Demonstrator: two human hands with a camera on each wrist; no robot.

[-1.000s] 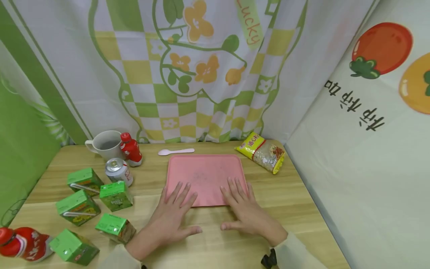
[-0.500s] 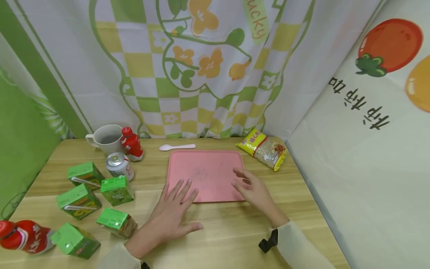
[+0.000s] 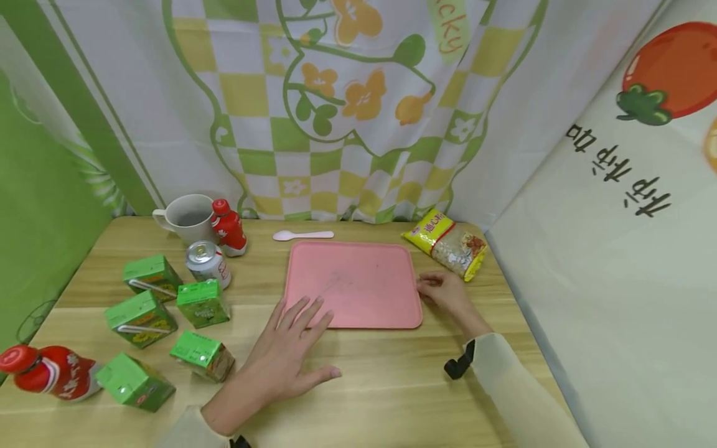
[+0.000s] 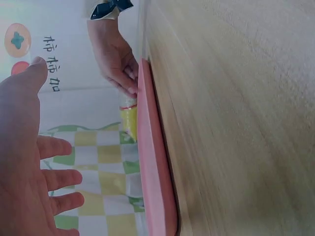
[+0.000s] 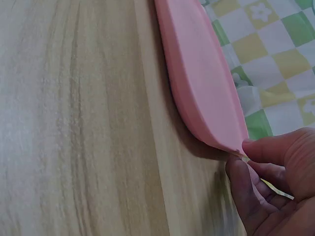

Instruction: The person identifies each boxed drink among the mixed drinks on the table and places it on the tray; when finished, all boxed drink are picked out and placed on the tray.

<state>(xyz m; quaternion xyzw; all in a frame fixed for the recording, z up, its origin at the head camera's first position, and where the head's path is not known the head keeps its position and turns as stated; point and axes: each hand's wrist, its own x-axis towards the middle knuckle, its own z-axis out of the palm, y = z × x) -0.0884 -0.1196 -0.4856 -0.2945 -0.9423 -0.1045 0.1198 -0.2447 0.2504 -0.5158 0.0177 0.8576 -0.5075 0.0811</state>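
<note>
A pink rectangular tray (image 3: 353, 286) lies on the wooden table. At its right edge my right hand (image 3: 448, 295) pinches the rim; the right wrist view shows the thumb and fingers (image 5: 268, 147) meeting at the tray's edge. My left hand (image 3: 291, 354) is spread over the tray's front left corner, palm down. From the left wrist view, the left fingers (image 4: 61, 179) are straight and hold nothing, raised above the tray (image 4: 155, 167).
Behind the tray lies a pale spoon (image 3: 302, 235); a yellow pasta bag (image 3: 448, 244) is at back right. To the left stand a mug (image 3: 190, 218), a can (image 3: 208, 262), red bottles (image 3: 228, 229) and several green drink boxes (image 3: 203, 303). A curtain (image 3: 336, 155) hangs behind.
My right hand has lifted from the tray's front right part, moved right and taken hold of its right rim. The left hand stays spread over the front left corner.
</note>
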